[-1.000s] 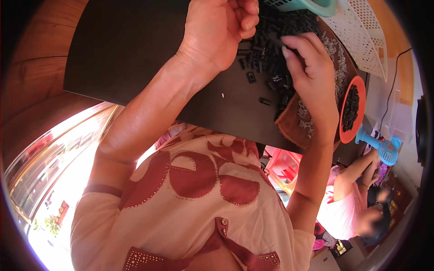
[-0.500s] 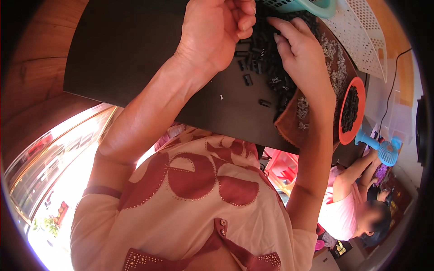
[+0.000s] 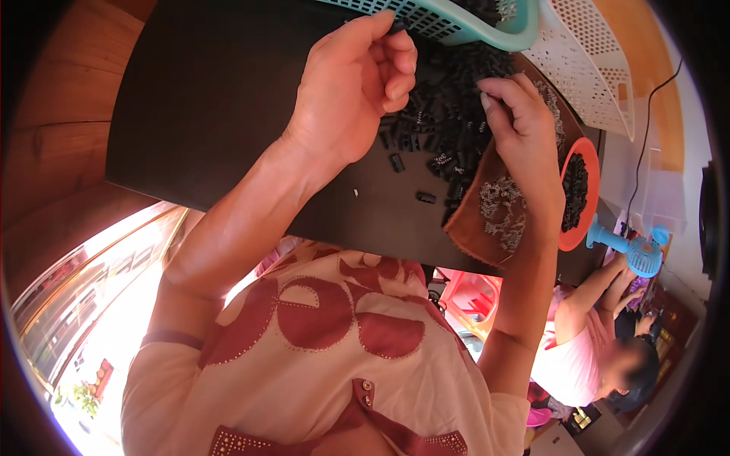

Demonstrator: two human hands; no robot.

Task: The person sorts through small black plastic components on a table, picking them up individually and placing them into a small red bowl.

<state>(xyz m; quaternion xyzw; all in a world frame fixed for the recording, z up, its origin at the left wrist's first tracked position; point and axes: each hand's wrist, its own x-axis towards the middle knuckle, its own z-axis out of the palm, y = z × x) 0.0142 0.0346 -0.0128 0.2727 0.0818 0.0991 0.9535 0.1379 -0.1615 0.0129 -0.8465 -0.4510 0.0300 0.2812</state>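
Note:
Above the dark table, my left hand [image 3: 353, 83] is closed, its fingers curled in. At its thumb tip shows a small black plastic piece [image 3: 398, 27], mostly hidden by the fingers. My right hand [image 3: 525, 125] pinches thumb and forefinger together at the right side of a heap of small black plastic pieces [image 3: 449, 99]; whatever is between those fingertips is too small to make out. Under the right wrist, a brown cloth [image 3: 465, 228] bears many small metal springs [image 3: 502, 209]. A few springs also lie among the black pieces.
A teal basket [image 3: 487, 32] stands at the far edge of the heap, with a white perforated basket [image 3: 582, 68] beside it. Right of the cloth sits an orange bowl [image 3: 594, 163] of black pieces. A blue fan [image 3: 643, 257] and another person in pink [image 3: 578, 349] are further right.
My right hand has drawn away from my left, and its thumb and forefinger have come together. My left hand stays curled. The view has shifted, showing more of the teal basket.

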